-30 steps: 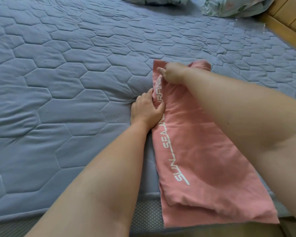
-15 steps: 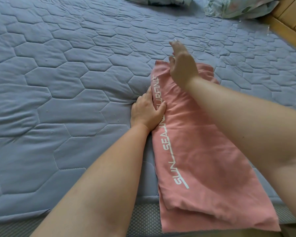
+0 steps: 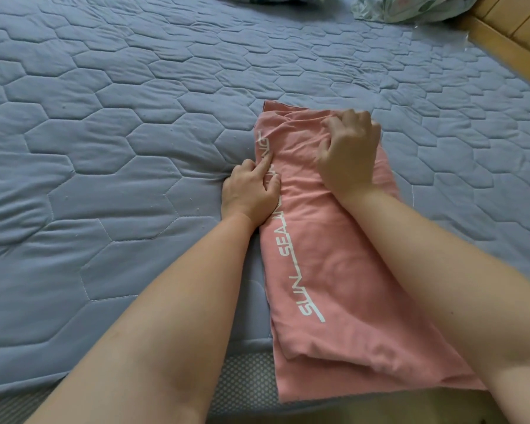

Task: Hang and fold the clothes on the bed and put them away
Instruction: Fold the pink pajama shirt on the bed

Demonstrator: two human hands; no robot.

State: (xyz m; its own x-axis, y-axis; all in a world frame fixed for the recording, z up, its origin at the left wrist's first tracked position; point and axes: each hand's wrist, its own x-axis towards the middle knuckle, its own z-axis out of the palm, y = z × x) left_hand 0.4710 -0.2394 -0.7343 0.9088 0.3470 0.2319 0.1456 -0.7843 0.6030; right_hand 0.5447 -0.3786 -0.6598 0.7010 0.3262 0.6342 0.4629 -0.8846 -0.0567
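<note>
Bed: blue-grey quilted bed cover [image 3: 135, 148], hexagon stitching.
Garment: folded pink cloth garment with white lettering [image 3: 334, 270], 5 o'clock, at the near edge.
Left hand [image 3: 248, 191]: grip flat, pressing its 9 o'clock edge.
Right hand [image 3: 346, 151]: grip curled, bunching its far end.
Room: wooden bed frame [image 3: 502, 47], 1 o'clock.

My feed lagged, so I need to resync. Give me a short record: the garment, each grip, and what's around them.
garment: pink garment, folded into a long strip on the blue quilted bed cover, near end past the mattress edge
print: white lettering along its left edge
left grip: left grip rests at the garment's left edge, index finger pressing on the lettering
right grip: right grip at the far end, fingers curled into the fabric
background: pillows at the far side; wooden frame at far right
</note>
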